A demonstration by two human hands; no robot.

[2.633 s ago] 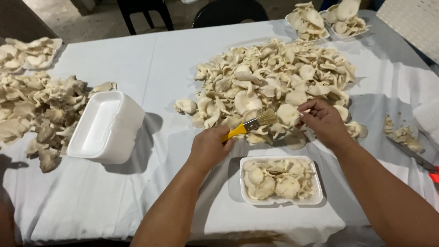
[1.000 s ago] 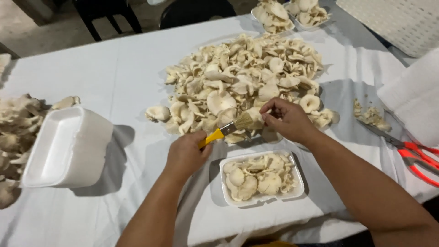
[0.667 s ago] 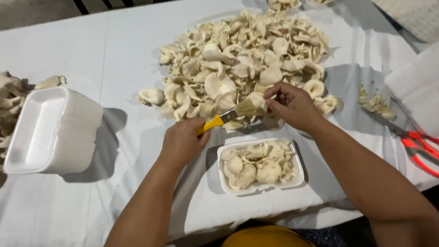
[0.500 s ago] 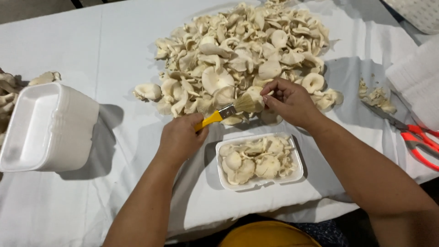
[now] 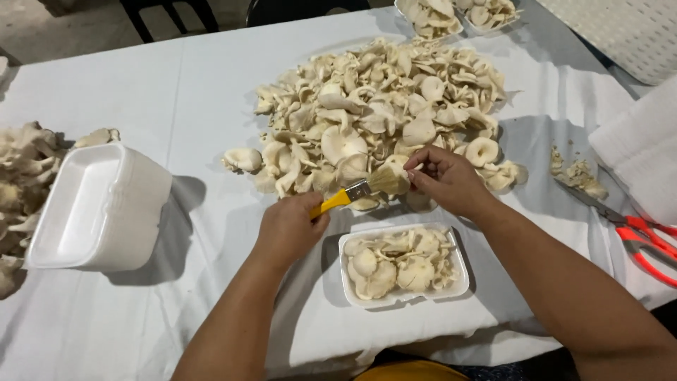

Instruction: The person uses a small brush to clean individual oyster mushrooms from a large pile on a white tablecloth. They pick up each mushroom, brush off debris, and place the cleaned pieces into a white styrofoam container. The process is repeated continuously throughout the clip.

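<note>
While the left hand (image 5: 288, 227) gripped the yellow handle of a brush (image 5: 361, 189), fingers curled tight around it, the bristles pointed up and to the right, straight at the right hand (image 5: 446, 180). That right hand was pinched closed on a pale mushroom (image 5: 400, 175), though most of it was hidden under the bristles and fingers, so its shape could not be made out. Brush tip and mushroom were touching, right at the near edge of the big mushroom pile (image 5: 384, 106) on the white tablecloth (image 5: 141, 92). Just below both hands sat a small white foam tray (image 5: 460, 276), filled with cleaned caps, between the two forearms. Off to the left, well apart, stood a stack of empty foam trays (image 5: 99, 208), with more mushrooms beyond it at the edge. Over on the right, red-handled scissors (image 5: 638, 236) lay near a little heap of trimmings (image 5: 580, 173).
</note>
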